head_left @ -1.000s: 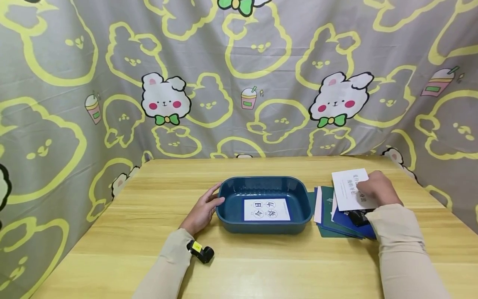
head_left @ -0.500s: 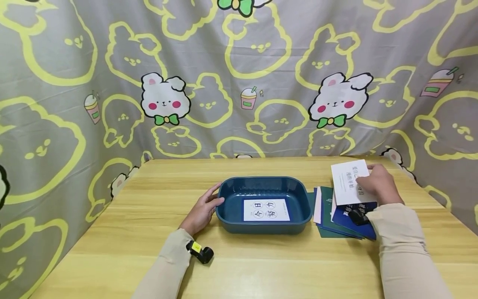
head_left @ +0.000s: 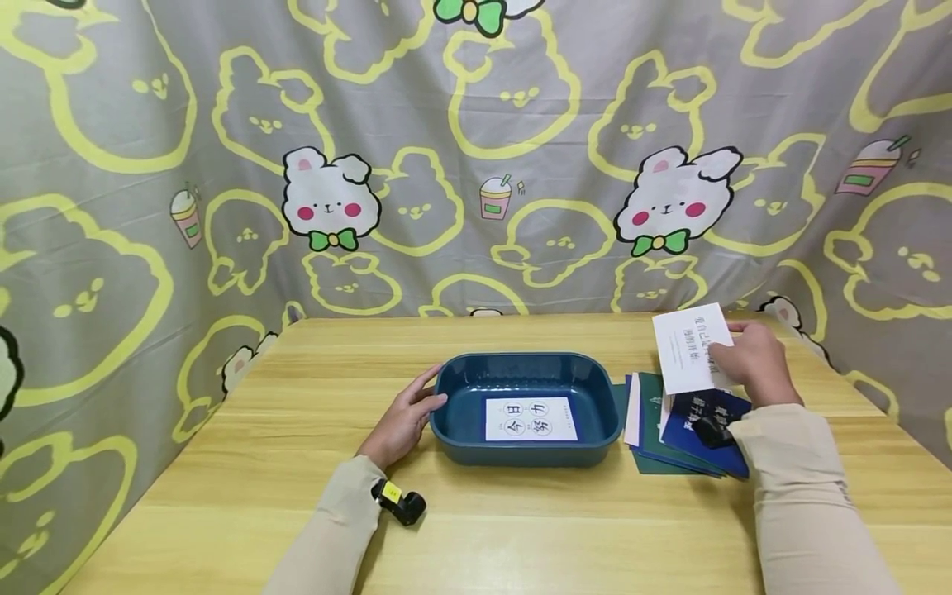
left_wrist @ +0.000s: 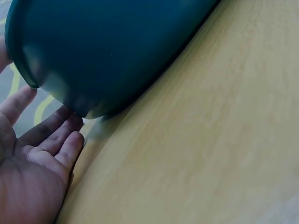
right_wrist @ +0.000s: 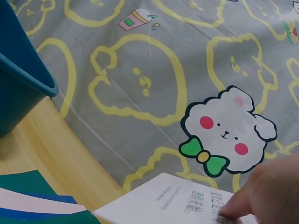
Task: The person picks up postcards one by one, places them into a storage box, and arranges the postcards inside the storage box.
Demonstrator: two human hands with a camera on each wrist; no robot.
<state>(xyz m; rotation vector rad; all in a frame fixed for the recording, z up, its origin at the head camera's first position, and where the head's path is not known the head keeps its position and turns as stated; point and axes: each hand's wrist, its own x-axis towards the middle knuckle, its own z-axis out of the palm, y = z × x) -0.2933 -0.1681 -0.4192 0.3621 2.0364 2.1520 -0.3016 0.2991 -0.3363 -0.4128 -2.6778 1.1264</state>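
My right hand [head_left: 757, 359] pinches a white card [head_left: 680, 355] printed with dark characters, thumb on its face. The card is held above a fanned pile of blue, green and pale pink cards [head_left: 687, 450] on the table, right of the tub. In the right wrist view the held card [right_wrist: 173, 200] is partly cut off at the bottom. My left hand [head_left: 402, 420] touches the left end of a dark teal plastic tub [head_left: 528, 454], fingers fairly straight against its wall [left_wrist: 93, 56]. Inside the tub lies a white card with a blue border [head_left: 531, 419].
The wooden table [head_left: 521, 529] carries the tub and pile. A grey curtain [head_left: 446, 165] with yellow animal outlines hangs behind and along both sides. A small black camera [head_left: 402, 502] is strapped on the left wrist, another black one [head_left: 712, 431] on the right.
My right hand has lifted the white card up and slightly left, away from the pile, uncovering more of a blue card with white lettering. The left hand and tub stay put.
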